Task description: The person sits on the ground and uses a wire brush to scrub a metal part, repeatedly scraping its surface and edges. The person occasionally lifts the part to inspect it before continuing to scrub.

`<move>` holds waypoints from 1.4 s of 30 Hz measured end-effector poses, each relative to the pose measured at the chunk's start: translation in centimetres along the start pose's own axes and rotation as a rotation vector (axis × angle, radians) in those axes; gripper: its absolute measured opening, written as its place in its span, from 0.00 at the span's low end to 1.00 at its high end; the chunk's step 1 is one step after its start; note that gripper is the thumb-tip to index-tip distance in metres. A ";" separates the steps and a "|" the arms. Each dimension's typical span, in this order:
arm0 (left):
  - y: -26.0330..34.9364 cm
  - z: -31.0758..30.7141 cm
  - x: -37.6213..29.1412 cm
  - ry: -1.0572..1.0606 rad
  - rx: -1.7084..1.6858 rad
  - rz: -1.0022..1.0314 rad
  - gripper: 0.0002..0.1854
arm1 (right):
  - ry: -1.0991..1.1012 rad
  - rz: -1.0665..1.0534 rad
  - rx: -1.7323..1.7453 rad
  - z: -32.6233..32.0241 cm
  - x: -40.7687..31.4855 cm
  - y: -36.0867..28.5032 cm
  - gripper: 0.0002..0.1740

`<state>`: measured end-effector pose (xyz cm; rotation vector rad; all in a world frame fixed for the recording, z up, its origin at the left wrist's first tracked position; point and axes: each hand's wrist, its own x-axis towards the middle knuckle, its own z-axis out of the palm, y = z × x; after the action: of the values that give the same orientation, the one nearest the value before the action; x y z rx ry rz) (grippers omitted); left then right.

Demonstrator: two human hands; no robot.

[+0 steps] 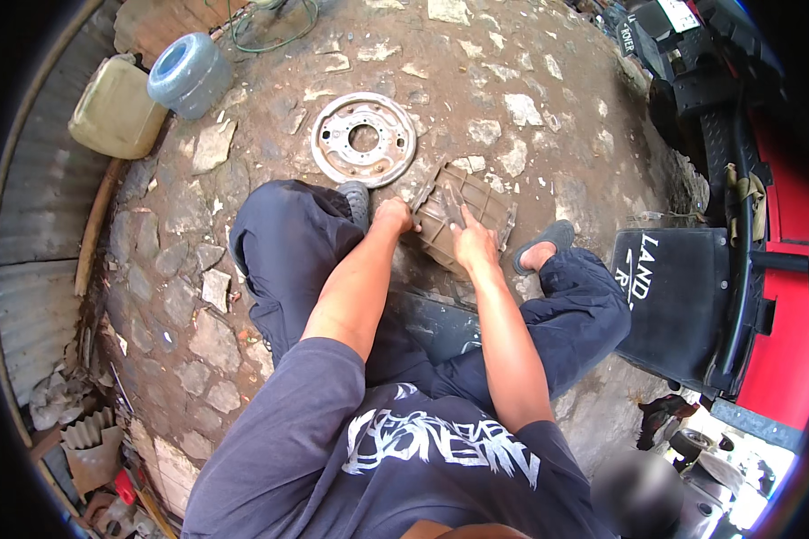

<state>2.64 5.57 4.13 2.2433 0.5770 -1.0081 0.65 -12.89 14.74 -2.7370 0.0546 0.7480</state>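
Note:
A brown ribbed casing or crate-like part [472, 202] stands on the ground between the feet. My left hand [394, 215] is closed at its left edge, gripping that edge. My right hand [473, 241] rests over its ribbed face, with the index finger stretched along a dark, narrow piece [453, 203]; how far the hand closes around that piece is unclear. Just beyond the left foot lies a round, rusty metal brake backing plate [363, 139] with a large centre hole.
Uneven stone paving [216, 343] surrounds the work. A blue water jug [190, 75] and a yellowish jerrycan [118, 108] stand at the upper left, by corrugated sheeting. On the right is a red vehicle with a black mud flap [671, 303]. A green hose [276, 47] lies at the top.

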 end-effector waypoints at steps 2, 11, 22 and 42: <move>-0.8 -0.3 1.0 -0.058 -0.012 -0.018 0.42 | -0.043 0.024 -0.029 -0.2 -0.2 -1.2 0.37; 3.7 -1.2 -4.0 0.103 0.304 0.081 0.28 | -0.030 0.133 0.781 5.3 5.9 3.5 0.34; 12.4 -11.6 -12.9 0.458 0.462 0.367 0.34 | 0.223 -0.285 0.158 -11.8 0.7 1.8 0.34; 20.0 -18.2 -7.5 0.116 0.632 0.651 0.37 | -0.101 -0.385 -0.310 -19.9 11.5 7.3 0.27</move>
<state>19.26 2.44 26.49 2.7498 -0.4961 -0.7742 19.53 -25.34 23.24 -2.8524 -0.6408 0.8338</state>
